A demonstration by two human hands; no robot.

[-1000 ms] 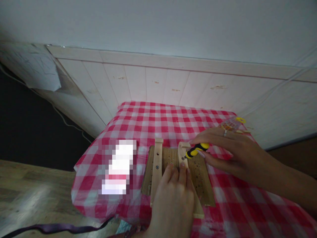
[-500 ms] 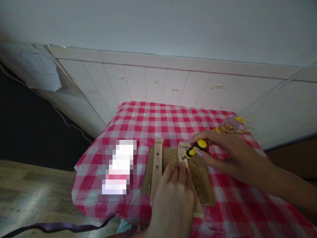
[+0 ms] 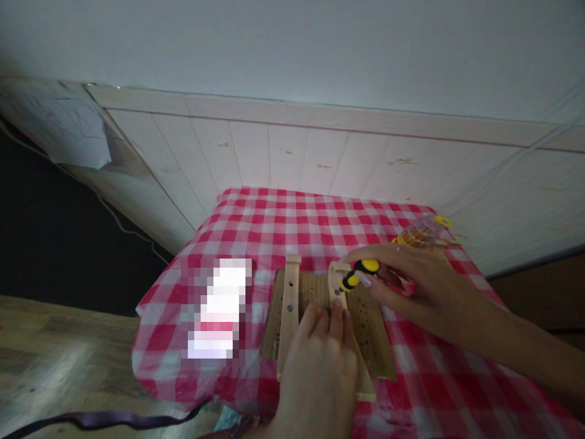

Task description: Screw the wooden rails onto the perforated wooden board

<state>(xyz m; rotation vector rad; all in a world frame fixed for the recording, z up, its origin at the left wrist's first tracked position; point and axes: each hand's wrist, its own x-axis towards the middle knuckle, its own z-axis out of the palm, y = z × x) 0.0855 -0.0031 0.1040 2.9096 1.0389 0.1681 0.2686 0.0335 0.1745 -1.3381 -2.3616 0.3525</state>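
Observation:
A yellow-and-black screwdriver (image 3: 365,268) is pinched in my right hand (image 3: 411,280), tilted with its tip at a screw (image 3: 337,292). That screw sits in the right of two pale wooden strips (image 3: 335,275), which has a curved top end. My left hand (image 3: 320,366) presses down over this strip, fingers close together, the outer fingertips on it just below the screw and the others on the board. Its thumb is hidden. The left wooden strip (image 3: 289,329) has a dark hole and a screw. Both strips lie across a brown board (image 3: 375,341) dotted with small holes.
A red-and-white checked cloth (image 3: 274,219) covers the table. On its left lies a blurred-out rectangular object (image 3: 223,305). A clear container with yellow parts (image 3: 420,231) stands at the back right. Behind the table is a white panelled wall (image 3: 292,152). A dark strap (image 3: 105,419) hangs at the lower left.
The fingers of my right hand have shifted and opened out slightly around the screwdriver handle, which has turned a little. My left hand and the wooden strips have stayed in place.

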